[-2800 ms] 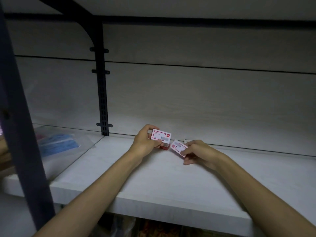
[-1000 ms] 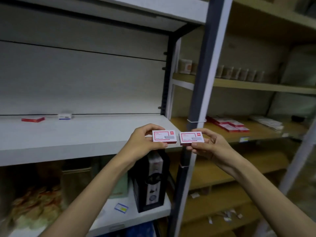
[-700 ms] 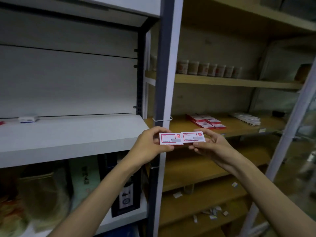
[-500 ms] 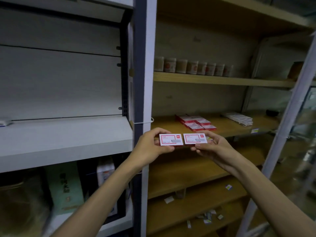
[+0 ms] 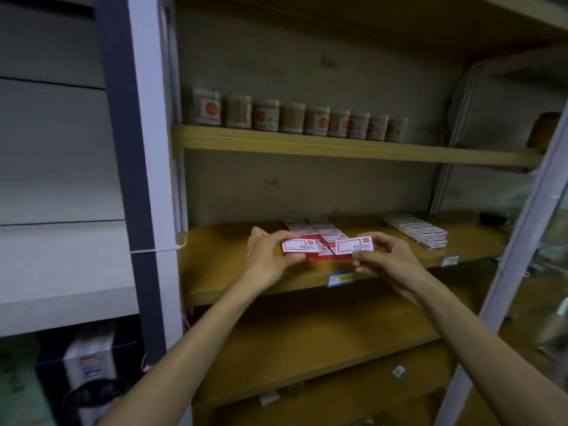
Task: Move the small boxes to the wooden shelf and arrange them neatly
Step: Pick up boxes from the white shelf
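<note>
wooden shelf (image 5: 221, 265), red boxes (image 5: 319, 232), white boxes (image 5: 415, 230)

My left hand (image 5: 270, 256) and the box (image 5: 299, 245) in it hid part of the red boxes (image 5: 319, 232) on the wooden shelf (image 5: 221, 256). The words on every box were too small to read. The jar (image 5: 544, 129) far right was blurry.

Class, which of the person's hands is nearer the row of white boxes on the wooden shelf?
Right. The right hand is just left of the white boxes; the left hand is farther left.
</note>
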The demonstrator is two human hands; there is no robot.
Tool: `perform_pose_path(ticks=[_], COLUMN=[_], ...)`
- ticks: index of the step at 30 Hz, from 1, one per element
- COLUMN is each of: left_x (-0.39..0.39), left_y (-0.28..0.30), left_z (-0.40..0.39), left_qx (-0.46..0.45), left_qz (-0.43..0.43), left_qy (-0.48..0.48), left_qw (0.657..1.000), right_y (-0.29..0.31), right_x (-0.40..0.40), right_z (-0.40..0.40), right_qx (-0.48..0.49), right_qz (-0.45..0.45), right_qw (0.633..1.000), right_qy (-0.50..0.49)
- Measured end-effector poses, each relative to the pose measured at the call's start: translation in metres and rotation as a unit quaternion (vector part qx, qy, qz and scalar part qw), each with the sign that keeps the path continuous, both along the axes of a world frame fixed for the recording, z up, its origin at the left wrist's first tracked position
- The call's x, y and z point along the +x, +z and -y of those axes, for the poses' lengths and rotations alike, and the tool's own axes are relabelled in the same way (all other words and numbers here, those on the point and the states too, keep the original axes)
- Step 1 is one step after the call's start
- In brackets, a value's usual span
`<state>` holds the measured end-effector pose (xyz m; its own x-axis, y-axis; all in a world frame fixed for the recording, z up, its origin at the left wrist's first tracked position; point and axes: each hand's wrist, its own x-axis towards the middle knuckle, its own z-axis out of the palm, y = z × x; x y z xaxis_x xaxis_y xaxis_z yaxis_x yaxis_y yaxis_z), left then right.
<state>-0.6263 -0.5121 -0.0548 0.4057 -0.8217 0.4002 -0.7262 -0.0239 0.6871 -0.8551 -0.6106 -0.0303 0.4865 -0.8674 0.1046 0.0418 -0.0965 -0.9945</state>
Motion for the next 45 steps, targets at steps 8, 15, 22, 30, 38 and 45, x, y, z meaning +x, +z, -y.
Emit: perform_pose_path(ticks=[8, 15, 22, 30, 38, 45], left_x=[-0.009, -0.021, -0.024, -0.027, -0.047, -0.054], left_y=[-0.007, -0.01, -0.016, -0.012, -0.002, 0.009], left_z=[0.074, 0.114, 0.122, 0.107, 0.061, -0.014], left_qx=[0.044, 0.101, 0.091, 0.055, 0.043, 0.088], left_qz=[0.024, 0.067, 0.071, 0.075, 0.129, 0.238], left_qy=[0.075, 0.143, 0.202, 0.214, 0.168, 0.2], left_qw=[0.996, 0.982, 0.972, 0.972, 0.976, 0.946], right_y=[-0.005, -0.003, -0.017, -0.03, -0.032, -0.023], right_x=[-0.002, -0.002, 0.0, 0.012, 0.017, 0.047], right_z=[0.07, 0.113, 0.133, 0.147, 0.135, 0.077], right_qx=[-0.122, -0.13, -0.171, -0.251, -0.431, -0.518], right_qz=[-0.147, -0.178, -0.194, -0.242, -0.319, -0.243], right_qw=[0.982, 0.974, 0.962, 0.935, 0.843, 0.814], right_qy=[0.0, 0.053, 0.082, 0.064, 0.043, 0.098])
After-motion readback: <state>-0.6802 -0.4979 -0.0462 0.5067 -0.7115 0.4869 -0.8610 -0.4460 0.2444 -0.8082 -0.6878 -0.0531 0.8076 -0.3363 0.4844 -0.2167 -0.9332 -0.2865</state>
